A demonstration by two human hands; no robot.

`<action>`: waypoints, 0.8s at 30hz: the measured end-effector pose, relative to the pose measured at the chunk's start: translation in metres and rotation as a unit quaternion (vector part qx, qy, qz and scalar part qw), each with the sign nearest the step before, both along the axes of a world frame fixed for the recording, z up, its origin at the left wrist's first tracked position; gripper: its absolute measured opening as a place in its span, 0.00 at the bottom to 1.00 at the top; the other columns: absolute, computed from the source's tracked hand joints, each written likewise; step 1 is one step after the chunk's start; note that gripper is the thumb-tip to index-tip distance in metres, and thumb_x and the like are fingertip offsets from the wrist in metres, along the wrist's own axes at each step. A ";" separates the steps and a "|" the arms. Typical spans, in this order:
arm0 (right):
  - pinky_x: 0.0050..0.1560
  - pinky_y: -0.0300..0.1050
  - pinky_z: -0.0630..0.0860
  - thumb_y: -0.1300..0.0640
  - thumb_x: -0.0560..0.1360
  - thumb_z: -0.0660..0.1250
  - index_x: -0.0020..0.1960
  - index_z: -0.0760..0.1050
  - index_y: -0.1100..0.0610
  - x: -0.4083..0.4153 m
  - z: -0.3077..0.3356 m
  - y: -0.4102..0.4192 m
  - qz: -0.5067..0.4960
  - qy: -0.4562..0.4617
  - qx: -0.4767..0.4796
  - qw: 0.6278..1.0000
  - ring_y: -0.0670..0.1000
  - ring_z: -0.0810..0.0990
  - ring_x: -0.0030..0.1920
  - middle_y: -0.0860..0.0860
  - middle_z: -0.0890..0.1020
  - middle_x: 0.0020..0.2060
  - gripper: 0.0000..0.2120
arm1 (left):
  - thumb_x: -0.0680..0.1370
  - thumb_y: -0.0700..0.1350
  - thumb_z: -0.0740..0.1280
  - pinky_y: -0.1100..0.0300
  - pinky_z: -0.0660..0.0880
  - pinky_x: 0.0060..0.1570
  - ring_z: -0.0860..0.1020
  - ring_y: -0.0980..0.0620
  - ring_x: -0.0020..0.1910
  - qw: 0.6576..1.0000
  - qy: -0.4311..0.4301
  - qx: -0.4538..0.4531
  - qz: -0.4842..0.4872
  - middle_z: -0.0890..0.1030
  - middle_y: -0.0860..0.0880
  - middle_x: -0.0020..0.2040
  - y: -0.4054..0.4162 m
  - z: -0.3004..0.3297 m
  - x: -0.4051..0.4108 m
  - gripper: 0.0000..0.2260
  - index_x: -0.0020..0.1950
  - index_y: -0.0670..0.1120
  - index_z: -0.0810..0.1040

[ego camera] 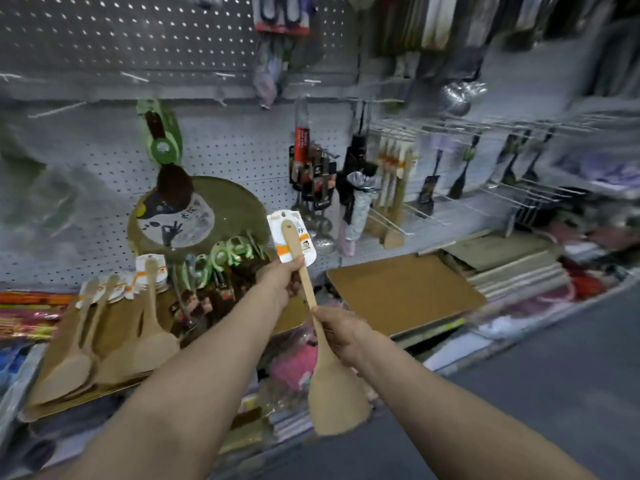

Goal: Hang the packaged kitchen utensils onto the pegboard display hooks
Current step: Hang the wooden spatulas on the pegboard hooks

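At centre of frame, left hand [282,277] grips handle of wooden spatula [327,375] below its label card [291,239]; right hand [341,332] pinches handle lower, near blade. Pegboard [225,150] behind.

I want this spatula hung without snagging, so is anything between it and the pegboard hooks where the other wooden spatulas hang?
Nothing visible blocks it. Both hands, left hand and right hand, hold the wooden spatula in open air before the pegboard. The hanging wooden spatulas lie up to the right, with hanging ladles between.
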State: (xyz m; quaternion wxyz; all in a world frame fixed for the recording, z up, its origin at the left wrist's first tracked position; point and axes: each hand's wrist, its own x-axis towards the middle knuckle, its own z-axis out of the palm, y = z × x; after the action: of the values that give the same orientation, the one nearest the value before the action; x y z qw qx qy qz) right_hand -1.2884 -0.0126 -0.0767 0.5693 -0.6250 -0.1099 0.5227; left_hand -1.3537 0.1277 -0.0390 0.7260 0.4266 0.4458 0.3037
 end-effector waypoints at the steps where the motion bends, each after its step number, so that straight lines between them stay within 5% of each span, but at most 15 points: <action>1: 0.25 0.40 0.71 0.57 0.76 0.73 0.39 0.78 0.59 0.013 -0.002 -0.011 -0.020 -0.001 0.005 1.000 0.51 0.72 0.25 0.55 0.75 0.27 0.10 | 0.78 0.41 0.72 0.68 0.64 0.17 0.68 0.58 0.17 1.000 -0.001 0.007 -0.013 0.76 0.48 0.30 -0.013 0.002 0.017 0.06 0.43 0.44 0.76; 4: 0.28 0.39 0.70 0.50 0.69 0.80 0.44 0.81 0.59 0.042 -0.006 -0.036 -0.062 0.004 0.030 0.998 0.51 0.72 0.24 0.54 0.77 0.29 0.14 | 0.78 0.39 0.71 0.67 0.63 0.17 0.68 0.57 0.17 0.998 -0.019 0.021 -0.047 0.75 0.49 0.26 -0.041 0.009 0.058 0.06 0.43 0.44 0.75; 7: 0.30 0.40 0.74 0.55 0.75 0.74 0.46 0.83 0.58 0.075 -0.010 -0.055 -0.110 0.015 0.058 0.992 0.50 0.75 0.25 0.54 0.81 0.30 0.06 | 0.77 0.37 0.72 0.67 0.64 0.18 0.70 0.55 0.24 0.997 -0.025 0.038 -0.065 0.77 0.49 0.29 -0.057 0.015 0.102 0.06 0.43 0.45 0.78; 12: 0.34 0.42 0.76 0.58 0.77 0.72 0.46 0.82 0.58 0.138 -0.002 -0.058 -0.175 0.007 0.093 0.980 0.51 0.79 0.31 0.55 0.83 0.34 0.03 | 0.76 0.38 0.73 0.67 0.66 0.22 0.71 0.57 0.24 0.992 -0.026 0.069 -0.102 0.80 0.50 0.34 -0.069 0.024 0.180 0.04 0.48 0.45 0.80; 20: 0.42 0.44 0.76 0.57 0.77 0.72 0.48 0.83 0.57 0.255 0.010 -0.052 -0.218 -0.021 0.093 0.971 0.50 0.79 0.35 0.53 0.82 0.35 0.04 | 0.75 0.43 0.75 0.61 0.71 0.35 0.77 0.51 0.39 0.983 -0.051 0.109 -0.138 0.84 0.48 0.44 -0.051 0.042 0.303 0.08 0.53 0.45 0.83; 24: 0.40 0.44 0.75 0.56 0.77 0.72 0.53 0.83 0.58 0.306 0.005 -0.035 -0.230 -0.022 0.090 0.969 0.51 0.79 0.37 0.54 0.82 0.36 0.08 | 0.76 0.40 0.73 0.67 0.70 0.26 0.76 0.58 0.29 0.978 -0.051 0.113 -0.166 0.81 0.49 0.38 -0.039 0.048 0.350 0.07 0.54 0.43 0.81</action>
State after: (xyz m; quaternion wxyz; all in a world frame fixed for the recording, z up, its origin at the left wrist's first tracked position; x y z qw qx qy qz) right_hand -0.9828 -0.0480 -0.0715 0.7255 -0.5913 -0.0218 0.3516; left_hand -1.0032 0.0888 0.0089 0.7350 0.5580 0.2940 0.2490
